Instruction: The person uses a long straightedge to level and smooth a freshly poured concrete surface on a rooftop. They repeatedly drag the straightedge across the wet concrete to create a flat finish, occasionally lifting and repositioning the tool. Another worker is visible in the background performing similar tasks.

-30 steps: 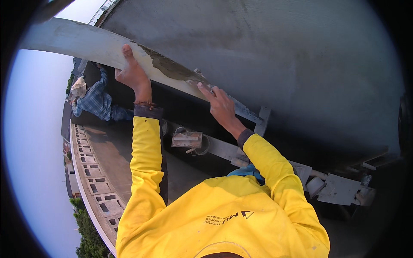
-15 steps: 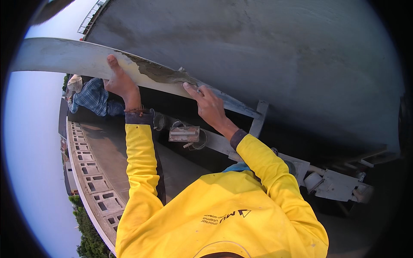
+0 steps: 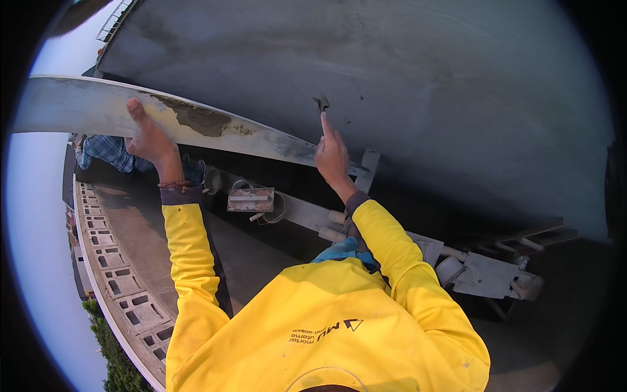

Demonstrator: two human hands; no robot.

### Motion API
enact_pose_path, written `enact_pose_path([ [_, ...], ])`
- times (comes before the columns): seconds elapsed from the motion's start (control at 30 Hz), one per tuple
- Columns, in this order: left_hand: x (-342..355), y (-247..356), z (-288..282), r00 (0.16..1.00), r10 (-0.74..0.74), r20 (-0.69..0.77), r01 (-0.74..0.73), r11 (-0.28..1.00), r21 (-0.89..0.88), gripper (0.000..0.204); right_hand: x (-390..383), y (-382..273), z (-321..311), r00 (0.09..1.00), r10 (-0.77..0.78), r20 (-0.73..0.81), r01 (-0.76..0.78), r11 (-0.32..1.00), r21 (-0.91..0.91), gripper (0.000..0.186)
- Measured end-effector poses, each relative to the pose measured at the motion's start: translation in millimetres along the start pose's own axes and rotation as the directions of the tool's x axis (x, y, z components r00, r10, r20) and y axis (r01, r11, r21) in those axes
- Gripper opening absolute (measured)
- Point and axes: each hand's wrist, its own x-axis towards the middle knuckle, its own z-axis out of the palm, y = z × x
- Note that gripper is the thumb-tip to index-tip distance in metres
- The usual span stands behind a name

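My left hand (image 3: 154, 145) grips a long, pale straightedge (image 3: 274, 145), its thumb lying over the face. Wet grey mortar (image 3: 199, 117) clings to the upper part of that face, to the right of my thumb. My right hand (image 3: 332, 157) is raised past the straightedge against the grey plastered wall (image 3: 444, 104). Its index finger is stretched out along what looks like a small trowel (image 3: 322, 104), with a dab of mortar at the tip touching or close to the wall. The tool's handle is hidden in my palm.
Below the straightedge, a plank (image 3: 307, 214) carries buckets and a plastering float (image 3: 251, 199). Another person (image 3: 108, 151) in a checked shirt is at the far left. A pierced block parapet (image 3: 124, 287) curves along the left. Mortar-stained boards (image 3: 486, 274) lie at right.
My right hand has moved from the straightedge up to the wall, carrying mortar. The mortar patch on the straightedge is shorter at its right end. My left hand keeps its hold.
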Motion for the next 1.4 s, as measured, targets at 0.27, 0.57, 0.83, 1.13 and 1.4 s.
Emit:
enact_pose_path([
  [0.27, 1, -2, -8, 0.999, -0.021, 0.034, 0.019, 0.998, 0.058, 0.089, -66, -36, -21, 0.992, -0.084, 0.096, 0.085, 0.996, -0.004, 0.07],
  [0.57, 3, -10, -13, 0.999, -0.037, 0.037, 0.036, 0.999, 0.016, 0.098, -107, -51, -42, 0.919, -0.172, 0.354, 0.154, 0.985, 0.079, 0.078],
  [0.83, 6, -29, -26, 0.999, -0.05, 0.0, 0.05, 0.992, 0.116, 0.11, -152, -22, -56, 0.831, -0.111, 0.545, 0.036, 0.989, 0.147, 0.061],
  [1.13, -10, -28, -28, 0.997, -0.065, -0.042, 0.072, 0.98, 0.188, 0.113, -138, 19, -75, 0.848, 0.02, 0.53, -0.087, 0.991, 0.101, 0.046],
  [1.4, -36, -33, -61, 0.995, 0.009, -0.095, 0.018, 0.959, 0.282, 0.119, -96, 42, -27, 0.62, 0.537, 0.572, -0.784, 0.408, 0.468, 0.015],
])
